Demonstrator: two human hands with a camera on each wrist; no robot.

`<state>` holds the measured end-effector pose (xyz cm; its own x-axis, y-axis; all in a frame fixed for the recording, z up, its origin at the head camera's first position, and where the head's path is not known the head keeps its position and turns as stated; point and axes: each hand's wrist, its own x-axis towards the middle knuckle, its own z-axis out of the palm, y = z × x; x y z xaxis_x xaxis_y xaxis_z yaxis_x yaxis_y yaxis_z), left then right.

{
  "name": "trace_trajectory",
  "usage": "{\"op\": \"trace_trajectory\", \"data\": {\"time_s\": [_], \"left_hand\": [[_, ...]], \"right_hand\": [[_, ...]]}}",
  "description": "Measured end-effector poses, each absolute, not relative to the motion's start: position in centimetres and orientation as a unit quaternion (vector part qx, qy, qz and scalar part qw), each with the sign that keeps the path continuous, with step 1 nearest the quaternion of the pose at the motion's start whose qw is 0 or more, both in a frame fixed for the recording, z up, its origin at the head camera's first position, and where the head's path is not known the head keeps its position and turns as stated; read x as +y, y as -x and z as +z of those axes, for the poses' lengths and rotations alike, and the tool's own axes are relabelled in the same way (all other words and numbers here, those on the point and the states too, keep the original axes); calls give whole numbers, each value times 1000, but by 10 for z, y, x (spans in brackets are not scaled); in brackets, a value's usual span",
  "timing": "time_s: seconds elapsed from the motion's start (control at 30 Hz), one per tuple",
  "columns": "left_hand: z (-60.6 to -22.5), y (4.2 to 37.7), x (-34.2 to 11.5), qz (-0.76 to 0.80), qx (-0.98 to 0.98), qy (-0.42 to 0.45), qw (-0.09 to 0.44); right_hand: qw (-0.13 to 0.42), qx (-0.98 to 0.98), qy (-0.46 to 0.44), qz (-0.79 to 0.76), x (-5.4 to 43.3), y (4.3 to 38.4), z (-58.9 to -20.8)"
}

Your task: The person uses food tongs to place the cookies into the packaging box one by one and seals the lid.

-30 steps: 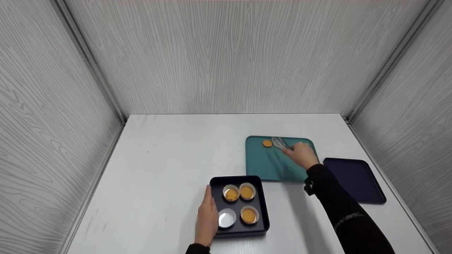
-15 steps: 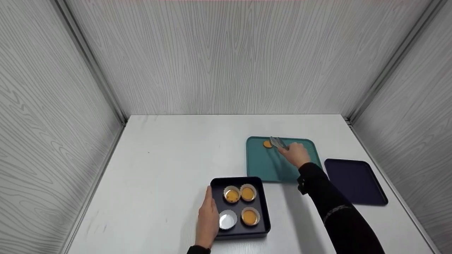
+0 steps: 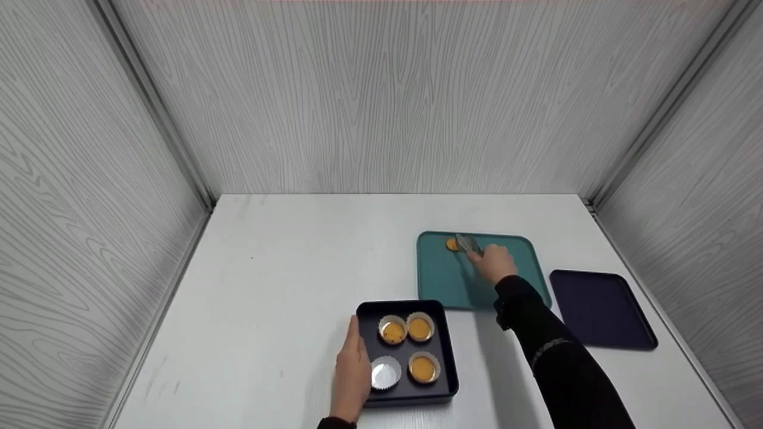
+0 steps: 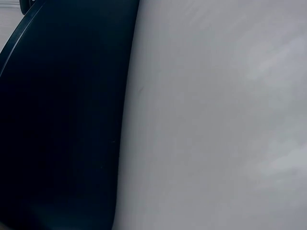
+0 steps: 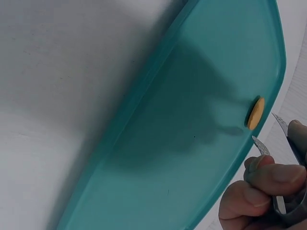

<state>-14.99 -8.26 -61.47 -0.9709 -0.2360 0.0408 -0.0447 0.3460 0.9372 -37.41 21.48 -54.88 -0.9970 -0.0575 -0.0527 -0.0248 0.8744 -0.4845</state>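
My right hand (image 3: pixel 495 262) grips a pair of small metal tongs (image 5: pixel 262 147) over the far side of a teal tray (image 3: pixel 441 280). The tongs' tips stand apart. Close by them, a round orange biscuit (image 5: pixel 256 113) lies on the tray; whether they touch it, I cannot tell. My left hand (image 3: pixel 351 372) rests with straight fingers along the left side of a square dark baking pan (image 3: pixel 411 398). Three paper cups in it hold orange rounds, including the front right one (image 3: pixel 423 369). The front left cup (image 3: pixel 385 374) is white inside, without a round.
Right of the teal tray lies a flat dark purple tray (image 3: pixel 602 310). Pale wood-grain panels (image 3: pixel 381 95) close off the back and both sides of the white table (image 3: pixel 268 310). In the left wrist view, the dark pan's outer wall (image 4: pixel 67 120) fills the left part.
The right hand has moved a little to the left with the tongs, bringing their tips up to the biscuit's right edge. The left hand stays at the pan.
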Motion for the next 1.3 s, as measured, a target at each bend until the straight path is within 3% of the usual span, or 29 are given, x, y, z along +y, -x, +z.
{"op": "trace_trajectory", "data": {"time_s": [0.7, 1.07, 1.3], "left_hand": [[-611, 150, -82, -551, -826, -100, 67], [-611, 149, -84, -549, -827, -97, 74], [-613, 150, -84, -551, -825, -100, 71]], "right_hand": [[61, 969, -23, -239, 197, 373, -552], [-6, 979, 8, -206, 195, 364, -550], [-7, 980, 44, -192, 196, 364, -547]]}}
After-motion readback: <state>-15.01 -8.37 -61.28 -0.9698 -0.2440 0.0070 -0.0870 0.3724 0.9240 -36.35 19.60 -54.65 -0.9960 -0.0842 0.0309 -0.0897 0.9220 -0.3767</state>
